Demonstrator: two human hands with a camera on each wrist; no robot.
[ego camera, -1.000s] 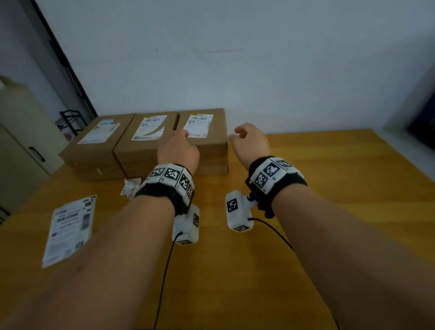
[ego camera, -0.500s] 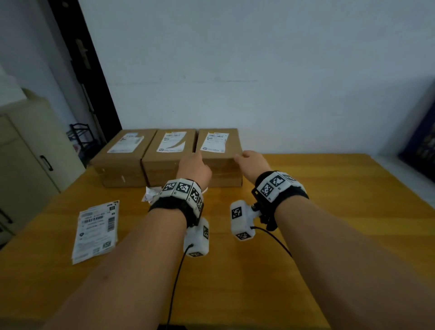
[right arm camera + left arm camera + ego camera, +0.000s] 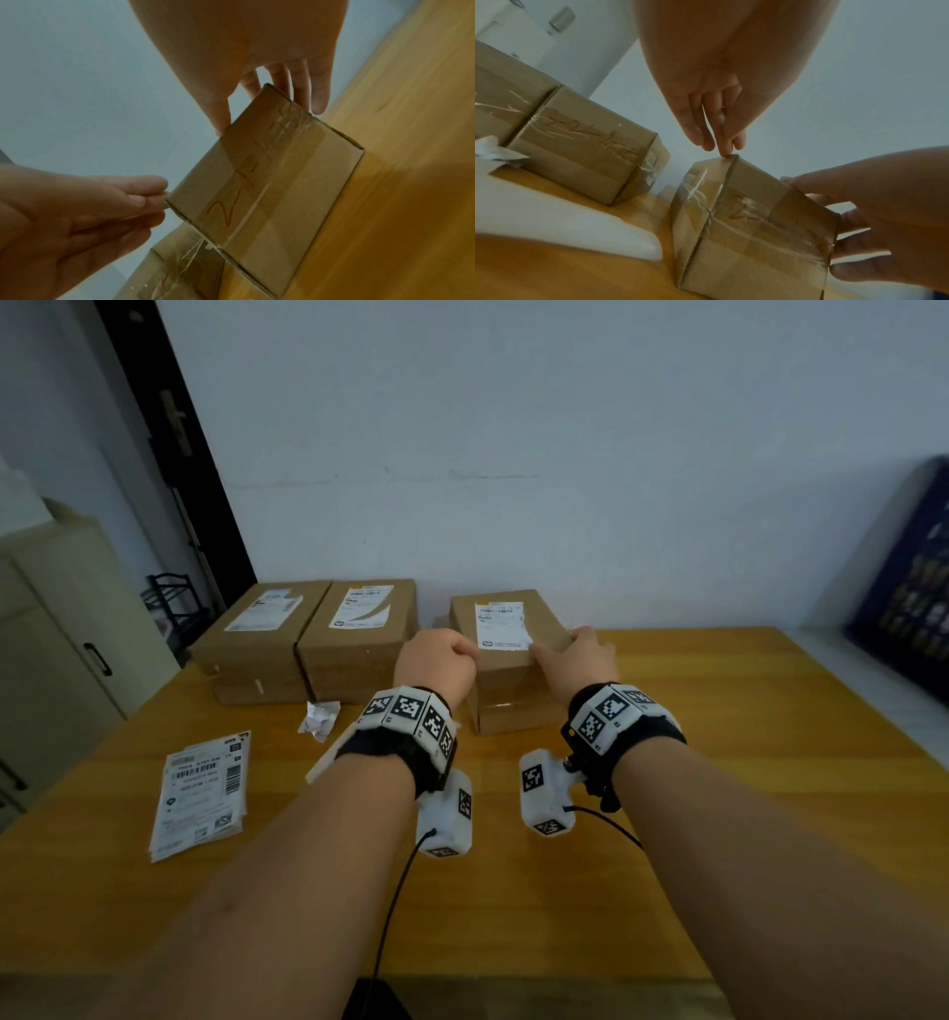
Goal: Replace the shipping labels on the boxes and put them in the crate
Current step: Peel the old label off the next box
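Note:
The rightmost cardboard box point(image 3: 513, 695) stands apart from two other labelled boxes point(image 3: 308, 639), with a white shipping label point(image 3: 500, 625) on its top. My left hand point(image 3: 439, 660) grips the box's top left edge with curled fingers; in the left wrist view its fingertips point(image 3: 725, 154) meet the box's point(image 3: 757, 223) upper corner. On the box's right side, my right hand point(image 3: 580, 654) holds it with the thumb on top and the fingers down the side point(image 3: 300, 89). Red writing and clear tape mark the box's near face point(image 3: 270, 182).
A stack of fresh labels point(image 3: 203, 793) lies on the wooden table point(image 3: 719, 814) at the left. A crumpled white paper point(image 3: 321, 719) sits in front of the two boxes. A dark blue crate point(image 3: 909, 588) leans at the far right, and a beige cabinet point(image 3: 61, 649) stands left.
Both hands have closed on the rightmost box and drawn it to the right, which opened a gap between it and the other two boxes.

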